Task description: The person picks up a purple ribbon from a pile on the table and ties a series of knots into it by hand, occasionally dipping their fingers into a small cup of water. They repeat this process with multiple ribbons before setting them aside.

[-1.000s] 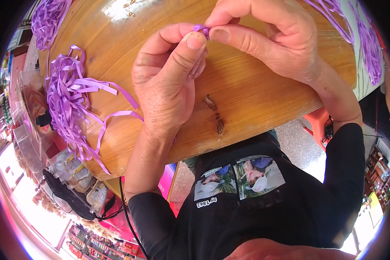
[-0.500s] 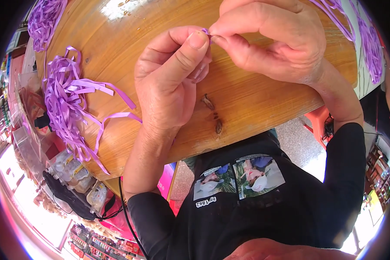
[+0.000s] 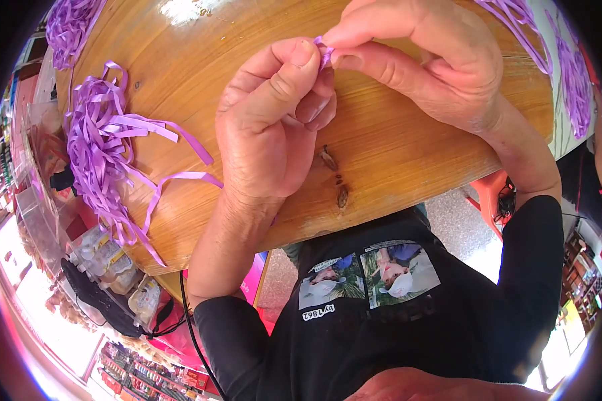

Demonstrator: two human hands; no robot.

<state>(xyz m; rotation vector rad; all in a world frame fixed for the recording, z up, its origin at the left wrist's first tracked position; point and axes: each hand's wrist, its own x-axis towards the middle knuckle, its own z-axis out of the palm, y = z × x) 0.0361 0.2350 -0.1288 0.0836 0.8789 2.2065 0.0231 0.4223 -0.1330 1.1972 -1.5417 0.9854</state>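
Note:
Between my two hands, above the wooden table (image 3: 394, 170), is a small piece of purple ribbon (image 3: 326, 59), bunched or folded. My left hand (image 3: 271, 117) pinches it between thumb and curled fingers. From the other side, the thumb and forefinger of my right hand (image 3: 428, 63) close on its upper part. How the ribbon is folded is mostly hidden by my fingertips. A tangled heap of purple ribbon (image 3: 97, 144) lies on the table left of my left hand, and one loose strand runs from it to my left wrist, passing out of sight behind it.
Another ribbon bundle (image 3: 70, 33) lies at the far left, and more purple ribbon (image 3: 572, 83) hangs at the right edge. Below the table's left corner are clear plastic packages (image 3: 107, 260) and a black cable (image 3: 192, 327). An orange stool (image 3: 489, 194) stands beyond the near edge.
My right thumb and forefinger have parted slightly, and more of the purple ribbon shows between my hands. My left hand has shifted a little to the right.

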